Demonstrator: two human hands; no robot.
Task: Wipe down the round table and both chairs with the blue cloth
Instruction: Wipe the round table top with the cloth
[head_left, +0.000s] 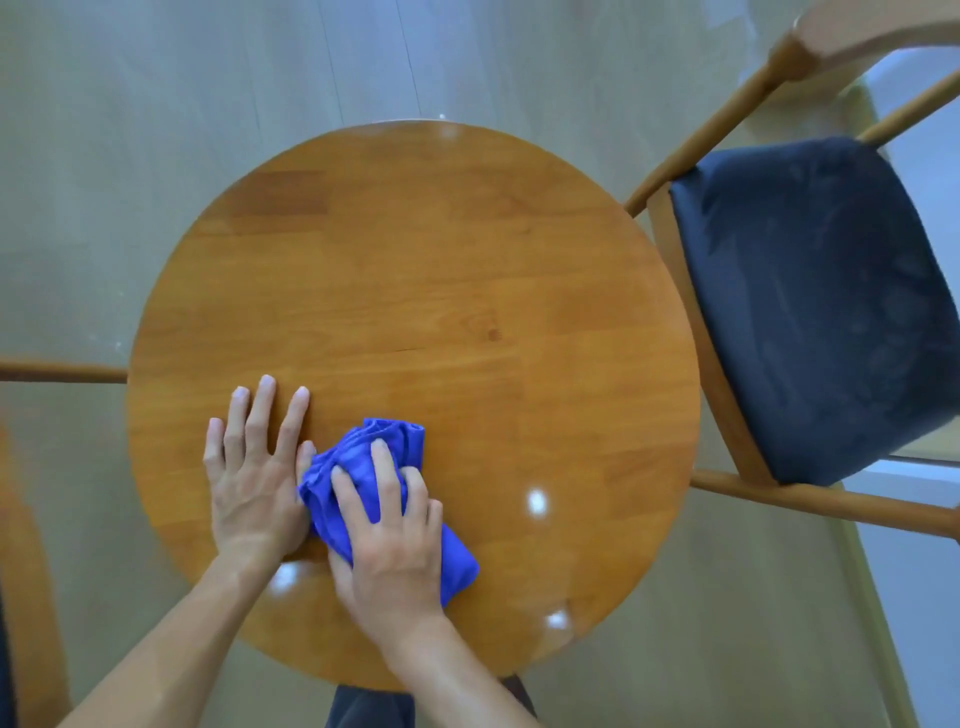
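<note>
The round wooden table (415, 260) fills the middle of the view. A bunched blue cloth (358, 457) lies on its near left part. My right hand (389, 540) presses down on the cloth, fingers curled over it. My left hand (254, 467) lies flat on the tabletop right beside the cloth, fingers spread, its thumb side touching the cloth. A wooden chair with a dark blue seat (815, 306) stands at the table's right. Only a wooden rail and edge of the second chair (31, 545) show at the far left.
Pale wood-look floor (156, 130) surrounds the table. A dark trouser leg (369, 706) shows under the near table edge. The right chair's leg rail (821, 501) runs close to the table's right rim.
</note>
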